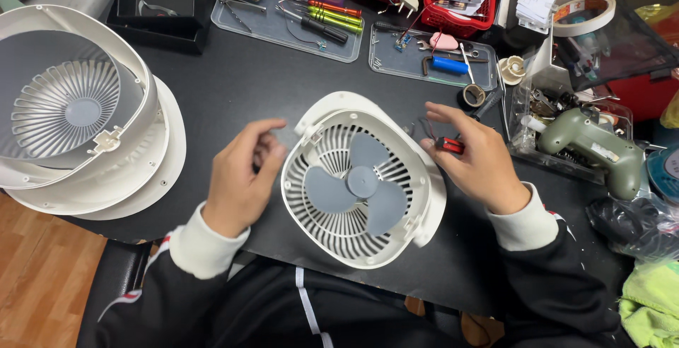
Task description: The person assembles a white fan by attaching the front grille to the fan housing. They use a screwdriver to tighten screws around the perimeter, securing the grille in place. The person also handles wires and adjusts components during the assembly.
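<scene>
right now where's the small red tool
In the head view, the small red tool sits in the right hand, just right of the white fan housing.

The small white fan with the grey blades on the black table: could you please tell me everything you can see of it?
The small white plastic fan housing lies flat on the black table, tilted slightly, its front cover off. Three rounded grey blades sit on a central hub over a white radial grille. The left hand touches its left rim; the right hand, holding a small red and black tool, rests by its right rim.
</scene>
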